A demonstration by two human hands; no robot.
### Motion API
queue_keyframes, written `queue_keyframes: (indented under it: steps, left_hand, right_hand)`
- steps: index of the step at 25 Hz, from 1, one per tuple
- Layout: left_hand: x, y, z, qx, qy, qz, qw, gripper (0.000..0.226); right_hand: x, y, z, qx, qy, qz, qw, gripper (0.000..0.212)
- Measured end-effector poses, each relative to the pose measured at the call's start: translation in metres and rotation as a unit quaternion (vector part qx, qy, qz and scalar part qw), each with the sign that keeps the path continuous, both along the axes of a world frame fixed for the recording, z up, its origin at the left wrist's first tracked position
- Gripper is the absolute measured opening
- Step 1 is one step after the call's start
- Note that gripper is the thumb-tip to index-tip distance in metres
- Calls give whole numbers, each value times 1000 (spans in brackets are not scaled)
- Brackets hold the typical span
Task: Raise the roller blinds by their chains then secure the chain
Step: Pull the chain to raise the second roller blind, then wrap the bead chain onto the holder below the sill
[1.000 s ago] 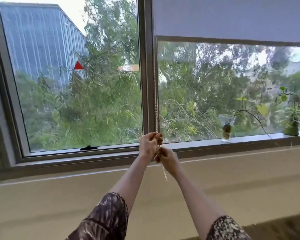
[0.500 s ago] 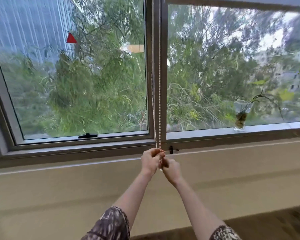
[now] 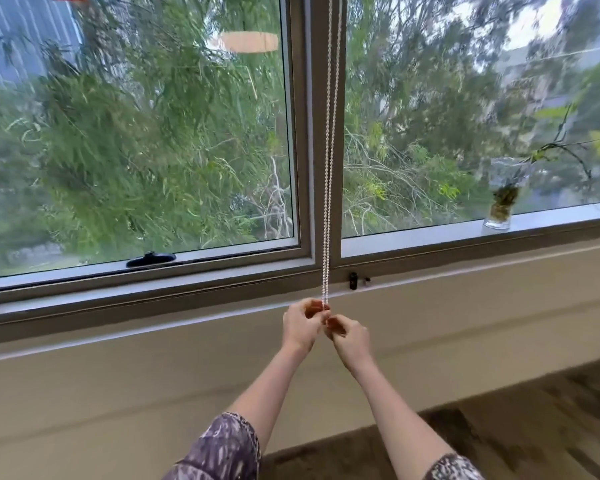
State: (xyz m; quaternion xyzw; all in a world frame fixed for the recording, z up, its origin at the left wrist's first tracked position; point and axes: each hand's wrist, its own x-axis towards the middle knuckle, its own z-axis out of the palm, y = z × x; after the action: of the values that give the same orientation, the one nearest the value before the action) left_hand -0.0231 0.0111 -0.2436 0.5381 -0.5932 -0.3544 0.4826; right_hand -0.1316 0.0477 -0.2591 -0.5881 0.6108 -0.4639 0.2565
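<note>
A white bead chain (image 3: 329,168) hangs as two taut strands down the grey window post. Both strands run into my hands just below the sill. My left hand (image 3: 302,325) pinches the chain's lower end at its fingertips. My right hand (image 3: 347,336) sits right against it, slightly lower, fingers closed on the same loop end. A small black chain hook (image 3: 353,280) is fixed to the frame just right of the chain, above my right hand. The roller blind itself is out of view above the frame.
A black window latch (image 3: 150,259) sits on the left pane's lower frame. A glass jar with a plant cutting (image 3: 500,199) stands on the sill at the right. Below the window runs a beige wall (image 3: 118,393), with dark carpet (image 3: 499,410) at lower right.
My view has tilted down, so the blind's bottom edge left the top of the frame. Both hands have come down from sill height to below the sill while holding the chain.
</note>
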Motion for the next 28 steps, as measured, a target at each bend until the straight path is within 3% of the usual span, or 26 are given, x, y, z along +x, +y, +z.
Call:
queue_keyframes:
  steps: [8,16,22,25,28]
  left_hand:
    - [-11,-48,-19,1,16,6,1000,7]
    - [-37,-104,-32,19,40,63,997,5]
    - [-68,-151,-42,47,95,129,986,10]
    - [-80,-171,-46,41,101,138,984,8]
    - [-88,-188,-49,32,107,147,983,2]
  right_hand:
    - [-4,-44,-19,2,-6,-33,999,33]
    - [-30,-110,-23,-24,1,-11,1000,25]
    - [-78,-181,-18,-14,-187,-11,982,15]
    - [-111,-218,-20,5,-154,-24,988,12]
    - [-146,-250,-32,22,10,-33,999,15]
